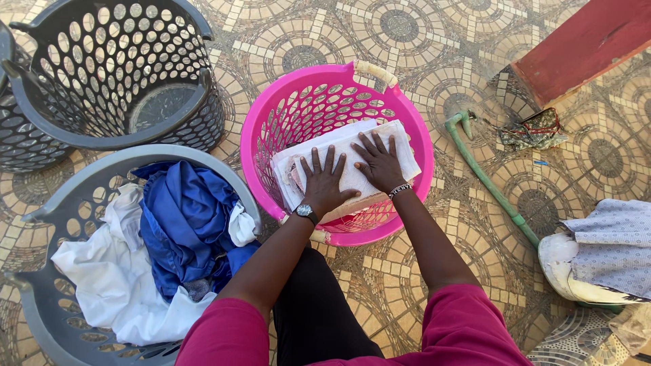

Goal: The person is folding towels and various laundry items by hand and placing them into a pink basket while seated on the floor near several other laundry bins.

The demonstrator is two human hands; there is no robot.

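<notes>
Looking down from the head camera, both hands are flat and fingers spread: the left hand (pixel 323 183), with a dark wristwatch, and the right hand (pixel 380 163), with a beaded bracelet, press side by side on a folded stack of white and pale cream cloth (pixel 407 146). That stack sits at the top of the round bright pink perforated plastic laundry basket (pixel 261 125), reaching nearly rim to rim. Here's the risk: the pile rides high and looks tilted toward the near rim, so an uneven push could likely slide it, splay the folds, or tip the light basket on the patterned tile floor (pixel 434 41). To the left, a grey perforated plastic basket (pixel 173 152) holds a crumpled royal-blue garment (pixel 180 220) lying over rumpled white fabric (pixel 112 278). Beyond it, a dark grey perforated basket (pixel 47 118) stands with nothing visible inside. A green hose (pixel 485 177) lies well apart on the right.
</notes>
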